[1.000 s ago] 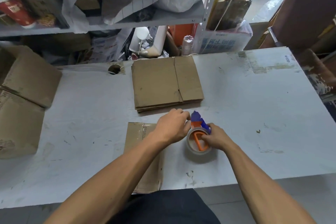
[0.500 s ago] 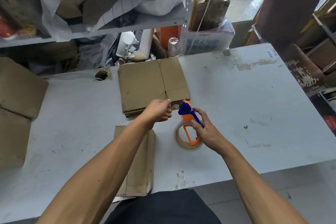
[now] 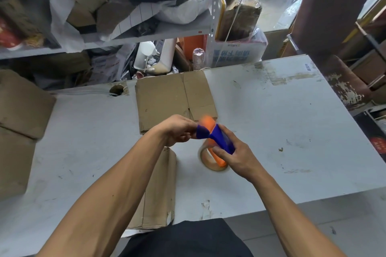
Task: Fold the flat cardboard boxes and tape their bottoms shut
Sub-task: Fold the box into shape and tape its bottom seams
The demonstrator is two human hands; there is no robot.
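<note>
Cardboard, brown and flattened: one box (image 3: 156,192) is lying on the grey worktop (image 3: 292,131) at the near edge, partly under my left forearm, not yet opened out as far as I can see.

Just beyond it, I am holding the tape dispenser (image 3: 217,142), orange and blue, with its clear roll standing on the worktop. My right hand (image 3: 238,155) is gripping the blue handle, fingers curled round it. My left hand (image 3: 179,129) is closing on the dispenser's front end, fingers bent and pinching there; the frame is blurred at that spot, so I cannot tell whether they are holding the tape's loose end or the plastic itself.

Farther back, a stack of flat boxes (image 3: 175,100) is waiting near the worktop's rear edge, all unfolded. At far left, larger cardboard boxes (image 3: 20,110) are sitting at the worktop's edge; whether those are finished pieces I cannot tell.

Judgement: I am likely readying the tape. No taped bottom is showing anywhere; folding and taping of the near box and the whole stack are remaining.
</note>
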